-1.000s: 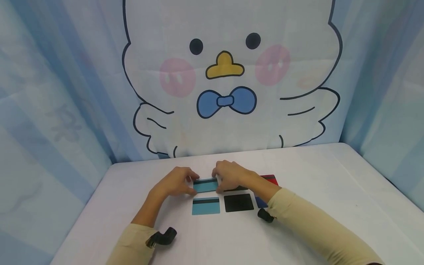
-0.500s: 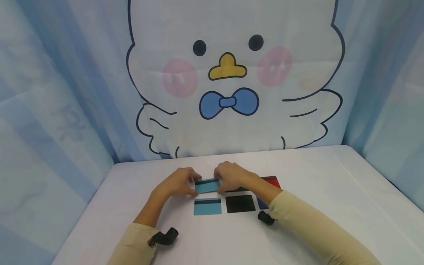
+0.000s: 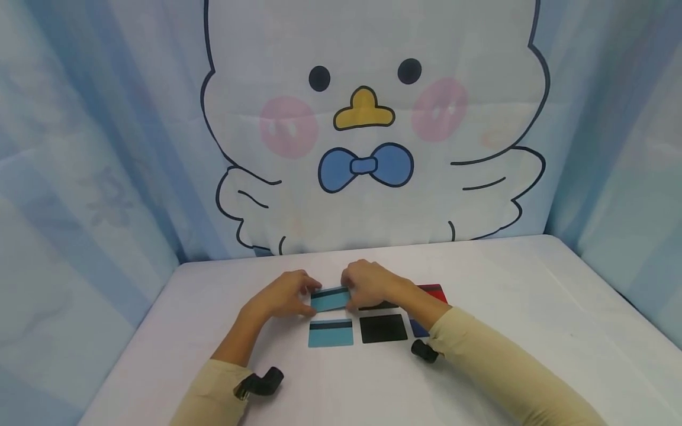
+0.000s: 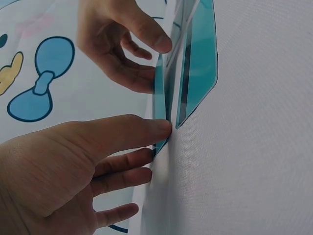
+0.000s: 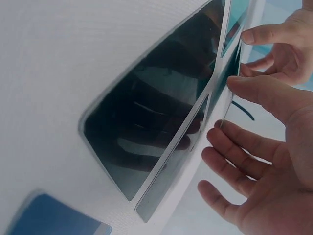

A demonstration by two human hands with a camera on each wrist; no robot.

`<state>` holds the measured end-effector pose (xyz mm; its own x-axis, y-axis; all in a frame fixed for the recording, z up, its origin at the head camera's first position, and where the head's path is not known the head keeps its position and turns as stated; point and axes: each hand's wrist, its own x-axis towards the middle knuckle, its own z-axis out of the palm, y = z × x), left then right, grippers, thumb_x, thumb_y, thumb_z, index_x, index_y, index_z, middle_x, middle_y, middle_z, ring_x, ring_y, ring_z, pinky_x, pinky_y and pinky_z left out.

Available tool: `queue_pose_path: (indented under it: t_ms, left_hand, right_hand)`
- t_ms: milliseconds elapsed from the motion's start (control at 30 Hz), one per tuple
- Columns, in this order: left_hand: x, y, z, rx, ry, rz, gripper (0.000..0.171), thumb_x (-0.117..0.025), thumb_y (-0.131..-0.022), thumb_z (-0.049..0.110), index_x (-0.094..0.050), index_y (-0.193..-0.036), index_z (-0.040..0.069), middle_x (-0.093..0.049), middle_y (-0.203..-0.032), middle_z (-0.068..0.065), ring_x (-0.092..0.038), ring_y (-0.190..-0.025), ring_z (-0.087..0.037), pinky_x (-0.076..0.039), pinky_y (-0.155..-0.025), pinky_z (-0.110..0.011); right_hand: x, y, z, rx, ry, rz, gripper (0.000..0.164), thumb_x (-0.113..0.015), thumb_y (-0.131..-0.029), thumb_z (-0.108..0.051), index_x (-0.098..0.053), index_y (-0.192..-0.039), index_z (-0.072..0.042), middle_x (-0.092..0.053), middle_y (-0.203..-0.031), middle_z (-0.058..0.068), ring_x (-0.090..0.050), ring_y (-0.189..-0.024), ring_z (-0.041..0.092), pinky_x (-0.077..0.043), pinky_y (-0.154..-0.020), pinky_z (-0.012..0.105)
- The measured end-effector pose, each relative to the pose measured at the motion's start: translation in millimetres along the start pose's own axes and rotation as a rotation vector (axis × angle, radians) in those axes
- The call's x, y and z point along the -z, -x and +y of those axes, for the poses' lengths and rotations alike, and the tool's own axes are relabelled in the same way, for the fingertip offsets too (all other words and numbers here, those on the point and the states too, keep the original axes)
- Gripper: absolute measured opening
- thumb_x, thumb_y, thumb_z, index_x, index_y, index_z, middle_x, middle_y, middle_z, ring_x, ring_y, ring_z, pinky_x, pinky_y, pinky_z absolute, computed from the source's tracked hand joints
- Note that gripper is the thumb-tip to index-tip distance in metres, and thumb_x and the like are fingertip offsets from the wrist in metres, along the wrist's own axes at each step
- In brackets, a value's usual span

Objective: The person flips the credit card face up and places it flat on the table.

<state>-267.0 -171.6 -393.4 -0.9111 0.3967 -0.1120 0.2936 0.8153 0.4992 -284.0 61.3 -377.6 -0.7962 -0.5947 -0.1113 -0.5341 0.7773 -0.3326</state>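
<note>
A teal card (image 3: 328, 300) with a dark stripe sits in the back row, slightly slanted. My left hand (image 3: 290, 294) pinches its left end, thumb at the near edge and fingers at the far edge. My right hand (image 3: 373, 284) pinches the right end the same way. In the left wrist view the card (image 4: 160, 98) is seen nearly edge-on. Just in front lies a second teal card (image 3: 330, 334) with a similar stripe. Beside it is a black card (image 3: 383, 329). Another dark card (image 3: 388, 306) is partly hidden under my right hand and wrist.
At the right of the rows, a red card (image 3: 436, 292) and a blue card (image 3: 419, 329) are partly covered by my right forearm. The white table (image 3: 506, 296) ends at a curtain (image 3: 367, 213) printed with a cartoon bird. Black wrist mounts (image 3: 261, 383) stick out from both sleeves.
The back teal card has turned a little, its left end now slightly nearer me. Both hands keep their hold on it; the other cards lie as before.
</note>
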Motion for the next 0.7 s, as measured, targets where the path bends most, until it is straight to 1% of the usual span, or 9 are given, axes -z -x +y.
queue_pose_path:
  t_ms: [200,500,700]
  left_hand:
    - [-0.8,-0.7,-0.6,0.001,0.011,-0.014,0.048,-0.089,-0.082,0.018,-0.074,-0.127,0.011,-0.066,-0.111,0.002,-0.061,-0.105,-0.018,-0.055,-0.096,-0.038]
    - [0.9,0.7,-0.9,-0.007,-0.008,0.001,0.049,-0.089,-0.082,0.019,-0.074,-0.128,0.012,-0.066,-0.110,0.003,-0.061,-0.106,-0.018,-0.055,-0.097,-0.039]
    - [1.7,2.0,-1.5,-0.012,-0.014,0.005,0.049,-0.090,-0.082,0.019,-0.074,-0.127,0.012,-0.066,-0.110,0.002,-0.061,-0.105,-0.017,-0.055,-0.096,-0.039]
  right_hand:
    - [-1.0,-1.0,1.4,-0.029,-0.027,0.007,0.050,-0.087,-0.083,-0.031,-0.072,-0.125,-0.009,-0.071,-0.110,0.003,-0.060,-0.096,0.018,-0.056,-0.093,0.039]
    - [2.2,-1.1,4.4,-0.002,-0.114,0.035,0.048,-0.087,-0.083,-0.025,-0.071,-0.125,-0.009,-0.071,-0.116,0.005,-0.065,-0.107,0.021,-0.056,-0.097,0.042]
    - [4.4,-0.9,3.6,0.019,-0.153,0.044,0.048,-0.086,-0.082,-0.024,-0.071,-0.124,-0.008,-0.071,-0.116,0.006,-0.066,-0.109,0.022,-0.056,-0.098,0.043]
